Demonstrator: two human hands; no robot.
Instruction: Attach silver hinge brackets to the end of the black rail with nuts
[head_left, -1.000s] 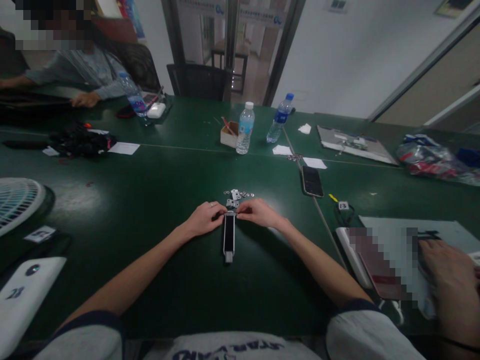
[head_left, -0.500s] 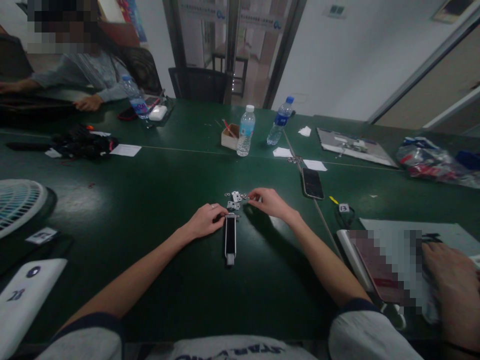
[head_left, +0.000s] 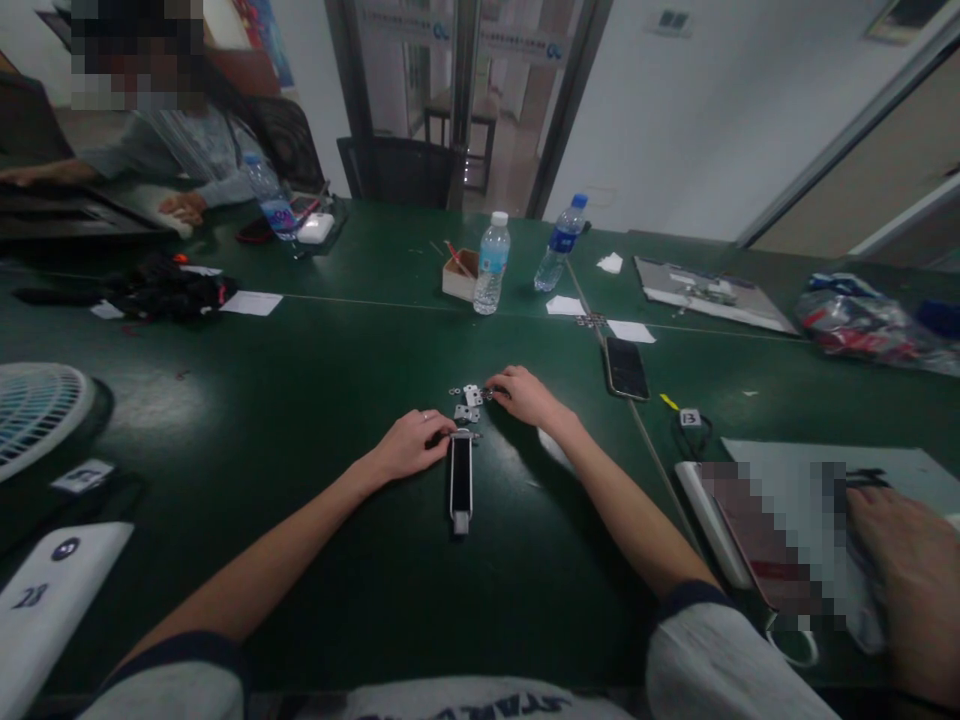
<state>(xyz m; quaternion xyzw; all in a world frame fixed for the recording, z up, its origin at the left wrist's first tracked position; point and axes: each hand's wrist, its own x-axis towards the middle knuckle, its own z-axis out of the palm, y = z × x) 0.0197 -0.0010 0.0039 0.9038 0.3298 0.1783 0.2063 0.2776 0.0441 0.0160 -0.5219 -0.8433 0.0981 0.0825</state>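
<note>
On the dark green table [head_left: 330, 580] lies a narrow black-and-silver piece [head_left: 461, 480], pointing toward me, with a small crosswise metal pin at its far end. My left hand [head_left: 412, 442] rests at that far end, thumb and fingers closed on its left edge. Just beyond are several small silver metal plates with holes [head_left: 467, 411] and tiny rings [head_left: 454, 391]. My right hand [head_left: 523, 396] is to the right of these plates, its fingertips pinched together low among the small rings. What is between those fingertips is too small to make out.
Two water bottles [head_left: 492, 265] and a small open box [head_left: 458, 277] stand farther back. A phone [head_left: 625, 368] lies to the right. At left are a white fan [head_left: 45, 415] and a white power bank [head_left: 56, 575]. Another person's hand [head_left: 900, 540] is at far right; someone sits at back left.
My right hand has shifted slightly left and away from me, closer to the small plates and rings. My left hand and the black-and-silver piece have stayed nearly in place.
</note>
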